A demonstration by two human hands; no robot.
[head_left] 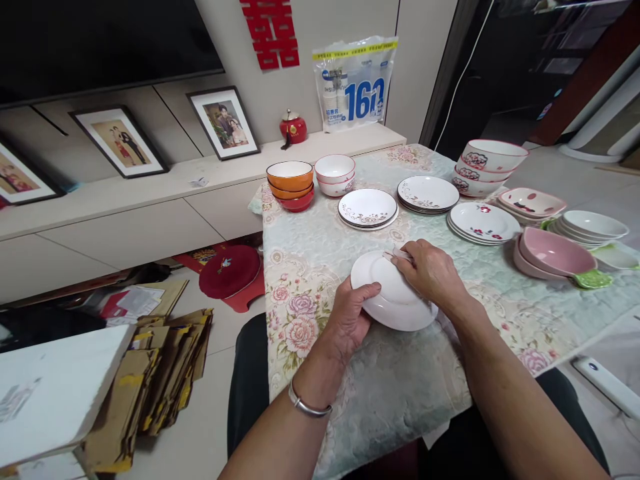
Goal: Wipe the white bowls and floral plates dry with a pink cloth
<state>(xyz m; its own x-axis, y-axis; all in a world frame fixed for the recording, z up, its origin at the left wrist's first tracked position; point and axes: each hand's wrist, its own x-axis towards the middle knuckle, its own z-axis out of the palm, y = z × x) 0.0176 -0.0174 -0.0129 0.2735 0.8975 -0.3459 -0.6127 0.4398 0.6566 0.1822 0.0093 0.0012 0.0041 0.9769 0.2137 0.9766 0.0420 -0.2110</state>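
Note:
In front of me, near the table's edge, is a white plate (395, 308) held tilted with its plain side toward me. My left hand (353, 313) grips its left rim, thumb on top and fingers underneath. Above the plate's far right part, my right hand (433, 270) has its fingers closed on a small, thin white piece (397, 255), which touches the plate; whether it is paper or cloth I cannot tell. Just beyond the hands sits a stack of white plates with a floral pattern (367, 205). Another stack of red-flowered plates (483, 222) lies to the right.
Orange and red bowls (290, 179), white bowls (335, 168), more plates (429, 192), tall bowls (487, 163) and pink leaf-handled bowls (555, 250) stand around the floral tablecloth (310, 247). Left on the floor are flattened cardboard (135, 393) and a red stool (230, 273).

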